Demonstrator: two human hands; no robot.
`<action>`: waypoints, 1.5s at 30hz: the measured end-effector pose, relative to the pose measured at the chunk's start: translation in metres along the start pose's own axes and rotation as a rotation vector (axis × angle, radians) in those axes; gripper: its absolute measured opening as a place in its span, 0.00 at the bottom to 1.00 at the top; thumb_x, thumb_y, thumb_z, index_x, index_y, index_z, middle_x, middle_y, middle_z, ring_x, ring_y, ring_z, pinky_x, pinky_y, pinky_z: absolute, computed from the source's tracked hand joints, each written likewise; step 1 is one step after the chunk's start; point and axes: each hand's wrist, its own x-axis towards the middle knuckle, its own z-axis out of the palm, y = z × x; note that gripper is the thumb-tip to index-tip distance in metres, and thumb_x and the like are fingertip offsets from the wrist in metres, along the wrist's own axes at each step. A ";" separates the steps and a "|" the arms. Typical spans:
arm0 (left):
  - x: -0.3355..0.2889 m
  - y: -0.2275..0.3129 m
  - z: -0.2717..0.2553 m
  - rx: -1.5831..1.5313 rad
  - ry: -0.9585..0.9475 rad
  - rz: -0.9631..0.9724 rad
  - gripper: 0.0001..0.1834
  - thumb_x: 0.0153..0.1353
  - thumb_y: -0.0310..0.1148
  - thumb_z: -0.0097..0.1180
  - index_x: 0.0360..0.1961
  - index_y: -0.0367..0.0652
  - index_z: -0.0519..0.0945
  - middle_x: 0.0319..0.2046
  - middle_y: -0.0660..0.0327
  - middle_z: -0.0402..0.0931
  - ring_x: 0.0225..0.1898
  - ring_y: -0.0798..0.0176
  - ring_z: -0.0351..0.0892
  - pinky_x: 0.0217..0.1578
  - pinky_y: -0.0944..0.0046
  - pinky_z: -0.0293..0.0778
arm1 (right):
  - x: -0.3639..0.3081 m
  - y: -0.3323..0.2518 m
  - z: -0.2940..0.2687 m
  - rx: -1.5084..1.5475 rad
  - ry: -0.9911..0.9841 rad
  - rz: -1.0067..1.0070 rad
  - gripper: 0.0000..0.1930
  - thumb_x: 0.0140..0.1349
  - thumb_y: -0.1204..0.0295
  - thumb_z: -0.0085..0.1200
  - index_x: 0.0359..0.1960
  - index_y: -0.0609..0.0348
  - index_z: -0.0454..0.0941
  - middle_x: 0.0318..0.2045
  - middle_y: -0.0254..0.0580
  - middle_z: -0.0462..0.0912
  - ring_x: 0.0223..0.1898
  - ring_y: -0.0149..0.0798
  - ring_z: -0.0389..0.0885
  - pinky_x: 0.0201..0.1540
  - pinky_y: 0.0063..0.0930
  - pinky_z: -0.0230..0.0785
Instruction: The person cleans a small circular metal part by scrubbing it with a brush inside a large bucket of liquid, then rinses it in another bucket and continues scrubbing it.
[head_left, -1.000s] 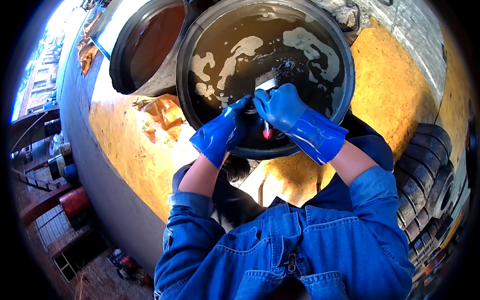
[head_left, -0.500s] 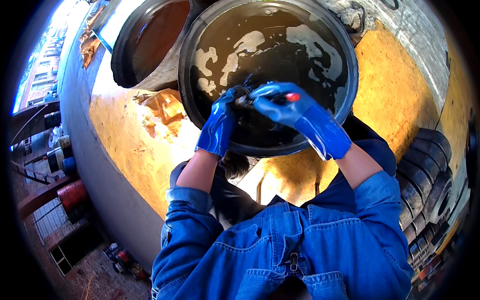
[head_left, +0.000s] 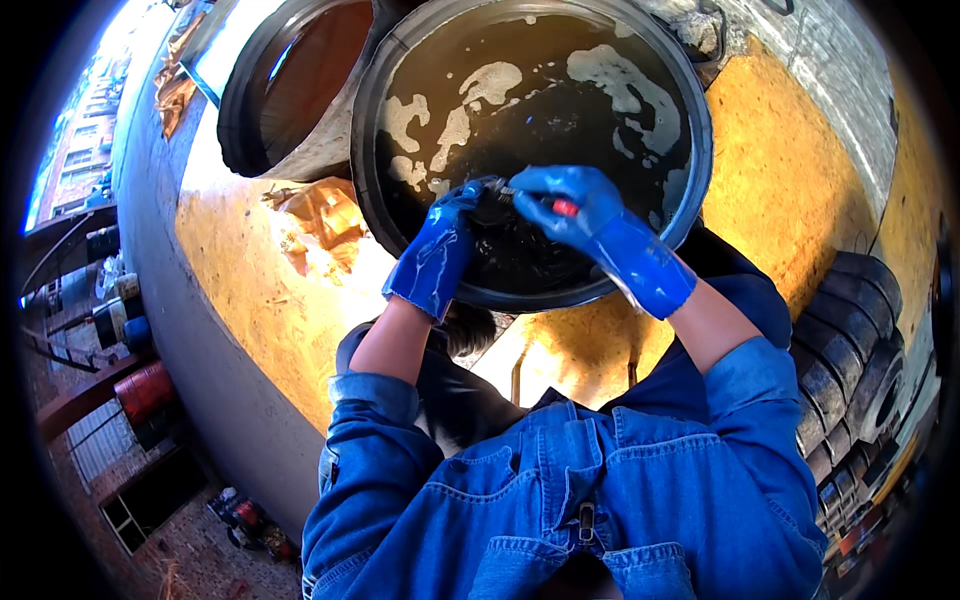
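Note:
My left hand (head_left: 440,245), in a blue rubber glove, is closed on a dark round metal part (head_left: 489,207) over the near side of a big black tub (head_left: 703,150). Brownish liquid with patches of pale foam fills the tub. Gloved the same way, my right hand (head_left: 592,215) grips a small red-handled brush (head_left: 565,207). Its dark end meets the top of the part, between the two hands. My fingers cover much of the part, so its full shape is hidden.
A second drum (head_left: 300,90) with reddish-brown liquid stands against the tub's left side. Crumpled brown paper (head_left: 325,225) lies on the yellow-stained floor. Stacked dark ring-shaped parts (head_left: 845,350) are at the right. Red machinery (head_left: 150,390) sits far left.
The brush in my right hand has shifted slightly against the part, and the right hand has turned a little. My left hand keeps hold of the part. The foam has drifted slightly.

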 end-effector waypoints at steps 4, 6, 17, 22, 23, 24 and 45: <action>-0.004 -0.006 -0.006 -0.088 -0.082 -0.040 0.22 0.74 0.34 0.48 0.62 0.30 0.76 0.58 0.46 0.80 0.58 0.50 0.81 0.67 0.51 0.73 | 0.008 0.015 -0.015 -0.219 0.057 0.342 0.09 0.64 0.63 0.63 0.43 0.46 0.89 0.42 0.44 0.89 0.44 0.53 0.88 0.46 0.39 0.81; -0.007 -0.004 -0.005 -0.080 -0.079 -0.065 0.23 0.74 0.35 0.48 0.63 0.31 0.76 0.59 0.46 0.80 0.59 0.50 0.81 0.67 0.51 0.72 | 0.006 0.020 -0.014 -0.338 0.041 0.503 0.09 0.64 0.63 0.64 0.43 0.46 0.89 0.42 0.45 0.89 0.46 0.54 0.87 0.47 0.39 0.80; -0.016 -0.003 0.020 0.168 -0.003 -0.292 0.25 0.77 0.46 0.49 0.64 0.38 0.77 0.56 0.52 0.82 0.54 0.53 0.82 0.61 0.51 0.75 | 0.001 -0.026 -0.005 -0.025 -0.429 0.296 0.09 0.63 0.68 0.64 0.41 0.57 0.89 0.34 0.42 0.89 0.35 0.33 0.87 0.43 0.28 0.79; -0.009 -0.014 0.012 0.004 0.047 -0.437 0.28 0.78 0.49 0.50 0.65 0.36 0.75 0.58 0.49 0.80 0.56 0.51 0.80 0.63 0.49 0.73 | 0.006 -0.030 -0.002 -0.062 -0.267 0.407 0.09 0.63 0.65 0.64 0.39 0.52 0.89 0.29 0.42 0.88 0.31 0.32 0.85 0.40 0.28 0.78; -0.009 -0.018 0.010 0.001 0.029 -0.430 0.29 0.77 0.50 0.49 0.65 0.36 0.75 0.58 0.48 0.80 0.57 0.50 0.80 0.63 0.49 0.73 | 0.008 -0.028 -0.002 -0.104 -0.249 0.429 0.13 0.59 0.57 0.59 0.32 0.55 0.84 0.32 0.50 0.87 0.34 0.56 0.85 0.39 0.42 0.77; -0.011 -0.019 0.013 -0.001 0.009 -0.424 0.31 0.77 0.52 0.48 0.65 0.35 0.75 0.58 0.47 0.80 0.57 0.50 0.80 0.63 0.48 0.73 | 0.010 -0.027 -0.005 -0.138 -0.235 0.479 0.14 0.59 0.57 0.59 0.32 0.54 0.84 0.32 0.51 0.87 0.36 0.57 0.85 0.40 0.42 0.78; -0.010 0.001 0.001 -0.057 -0.111 -0.247 0.28 0.74 0.52 0.53 0.63 0.41 0.77 0.52 0.54 0.85 0.52 0.54 0.84 0.53 0.54 0.79 | 0.014 -0.011 -0.028 0.144 0.022 0.393 0.11 0.62 0.61 0.63 0.39 0.52 0.89 0.36 0.45 0.90 0.41 0.44 0.90 0.47 0.35 0.80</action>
